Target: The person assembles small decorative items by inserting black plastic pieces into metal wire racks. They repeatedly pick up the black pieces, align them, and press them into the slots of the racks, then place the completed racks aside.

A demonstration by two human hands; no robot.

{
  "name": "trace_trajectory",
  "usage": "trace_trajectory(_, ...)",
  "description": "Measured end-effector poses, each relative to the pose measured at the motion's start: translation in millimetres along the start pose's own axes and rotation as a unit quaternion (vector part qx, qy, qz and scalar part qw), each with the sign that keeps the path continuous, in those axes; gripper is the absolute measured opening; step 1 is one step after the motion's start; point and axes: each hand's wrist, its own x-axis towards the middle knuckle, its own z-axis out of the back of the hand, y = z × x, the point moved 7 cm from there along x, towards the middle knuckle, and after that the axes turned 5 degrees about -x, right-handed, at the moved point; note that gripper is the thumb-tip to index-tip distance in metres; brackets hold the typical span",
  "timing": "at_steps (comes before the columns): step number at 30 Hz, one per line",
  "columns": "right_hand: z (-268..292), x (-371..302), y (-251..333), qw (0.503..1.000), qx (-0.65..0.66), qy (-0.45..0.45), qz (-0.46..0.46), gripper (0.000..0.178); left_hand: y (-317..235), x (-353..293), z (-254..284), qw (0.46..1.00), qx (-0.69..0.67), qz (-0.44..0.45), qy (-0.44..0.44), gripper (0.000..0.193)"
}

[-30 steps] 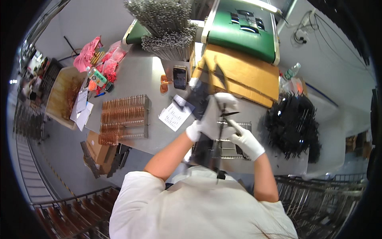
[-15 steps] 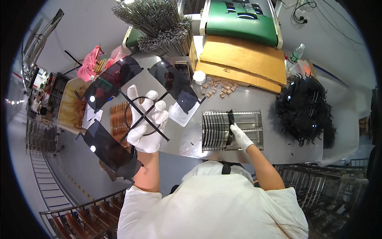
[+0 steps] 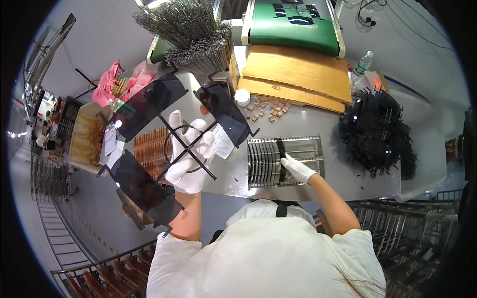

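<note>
My white-gloved left hand (image 3: pixel 188 178), raised over the left part of the table, has its fingers closed around a black wire frame (image 3: pixel 188 147) with crossed arms and a ring. Three dark, see-through curved lens panels hang from that frame: one upper left (image 3: pixel 149 102), one upper right (image 3: pixel 224 110), one lower left (image 3: pixel 143 188). In a slotted metal rack (image 3: pixel 312 149) on the table, several thin dark panels stand on edge in the left half. My gloved right hand (image 3: pixel 298 170) is closed on the rightmost dark panel (image 3: pixel 281 148), fingertips at its right face.
A heap of black panels (image 3: pixel 377 134) lies at the right. Small tan blocks (image 3: pixel 271 108), brown cardboard (image 3: pixel 298 74) and a bundle of metal wires (image 3: pixel 198 54) are farther back, near a green conveyor belt (image 3: pixel 293 35). Copper-coloured strips (image 3: pixel 149 146) lie under the left panels.
My left hand and the wire frame have shifted slightly right and turned a little. My right hand stays at the rack, where the panel stands a little straighter. The whole view has shifted slightly.
</note>
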Motion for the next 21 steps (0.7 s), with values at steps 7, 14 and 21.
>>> trace_trajectory(7, 11, -28, 83, 0.889, -0.421, -0.180, -0.024, 0.097, 29, -5, 8, 0.982, 0.134, 0.061, -0.115, 0.099)
trace_trajectory(14, -19, -91, 189, 0.984, 0.154, 0.006, 0.090, 0.092, 85, -28, 7, 0.917, 0.030, 0.378, -0.121, 0.060)
trace_trajectory(21, 18, -50, 71, 0.957, 0.282, -0.063, 0.011, 0.053, -4, -11, 10, 0.988, -0.082, 0.117, 0.056, 0.095)
